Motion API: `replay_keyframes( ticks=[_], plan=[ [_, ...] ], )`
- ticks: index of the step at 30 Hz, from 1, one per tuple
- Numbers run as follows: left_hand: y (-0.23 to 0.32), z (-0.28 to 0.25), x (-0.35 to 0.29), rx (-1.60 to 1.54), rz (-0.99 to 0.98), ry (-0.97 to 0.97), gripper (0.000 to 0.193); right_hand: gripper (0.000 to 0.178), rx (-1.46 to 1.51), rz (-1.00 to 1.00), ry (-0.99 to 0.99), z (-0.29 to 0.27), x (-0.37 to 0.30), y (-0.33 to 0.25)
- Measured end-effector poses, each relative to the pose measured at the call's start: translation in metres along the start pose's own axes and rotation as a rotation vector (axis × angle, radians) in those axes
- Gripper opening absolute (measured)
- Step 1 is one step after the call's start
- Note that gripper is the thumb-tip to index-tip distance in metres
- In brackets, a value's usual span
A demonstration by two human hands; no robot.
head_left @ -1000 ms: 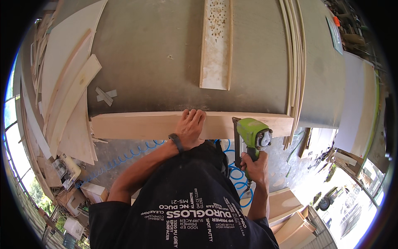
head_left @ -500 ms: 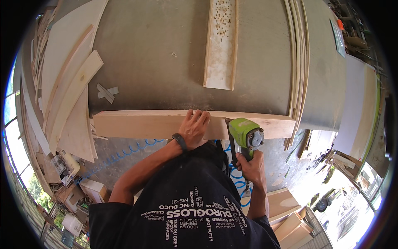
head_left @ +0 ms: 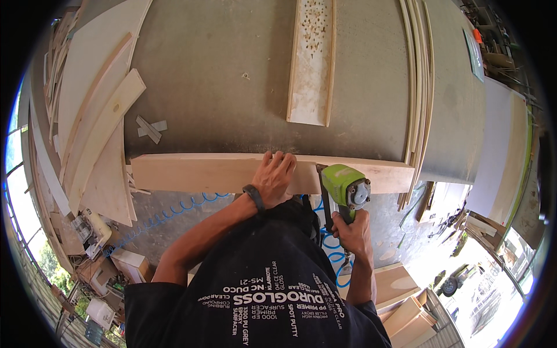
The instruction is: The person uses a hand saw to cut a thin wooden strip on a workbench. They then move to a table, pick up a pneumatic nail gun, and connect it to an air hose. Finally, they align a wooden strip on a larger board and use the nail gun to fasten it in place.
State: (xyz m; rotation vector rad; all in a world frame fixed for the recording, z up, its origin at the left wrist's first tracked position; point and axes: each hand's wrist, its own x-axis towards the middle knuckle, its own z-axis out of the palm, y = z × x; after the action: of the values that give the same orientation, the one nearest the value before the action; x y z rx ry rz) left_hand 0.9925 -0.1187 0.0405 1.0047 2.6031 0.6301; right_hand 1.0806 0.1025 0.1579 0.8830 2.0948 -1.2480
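Note:
A long pale wooden board (head_left: 214, 172) lies across the near edge of the workbench. My left hand (head_left: 274, 177) grips it near the middle, fingers curled over its far edge; the thumb is hidden. My right hand (head_left: 353, 228) is wrapped round the handle of a green nail gun (head_left: 339, 180). The gun's nose meets the board a little to the right of my left hand. From below the handle, a coiled blue air hose (head_left: 332, 255) hangs down and also runs off to the left beneath the board.
On the grey workbench (head_left: 203, 87) lies a shallow wooden channel (head_left: 309, 98) with small brown bits in it. Thin wooden strips (head_left: 415, 87) run along the right. Plywood offcuts (head_left: 110, 127) are piled at the left, near two short crossed scraps (head_left: 149, 129). Boxes (head_left: 406, 325) stand below right.

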Motion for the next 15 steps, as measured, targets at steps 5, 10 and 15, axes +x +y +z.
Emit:
replay_keyframes(
  ticks=[5,10,15],
  plan=[
    [-0.0013,0.0029,-0.0010,-0.014,0.012,0.035,0.076,0.029,-0.018,-0.001,-0.009,0.0009,-0.0038,-0.0006],
    [-0.0004,0.0015,0.0001,0.002,0.009,0.069,0.072,0.029,-0.029,-0.032,-0.042,0.0056,-0.0013,-0.0013],
    [-0.0010,0.0018,0.0001,0.007,-0.002,-0.017,0.081,0.029,-0.042,-0.014,-0.026,0.0090,-0.0017,-0.0063]
  ],
)
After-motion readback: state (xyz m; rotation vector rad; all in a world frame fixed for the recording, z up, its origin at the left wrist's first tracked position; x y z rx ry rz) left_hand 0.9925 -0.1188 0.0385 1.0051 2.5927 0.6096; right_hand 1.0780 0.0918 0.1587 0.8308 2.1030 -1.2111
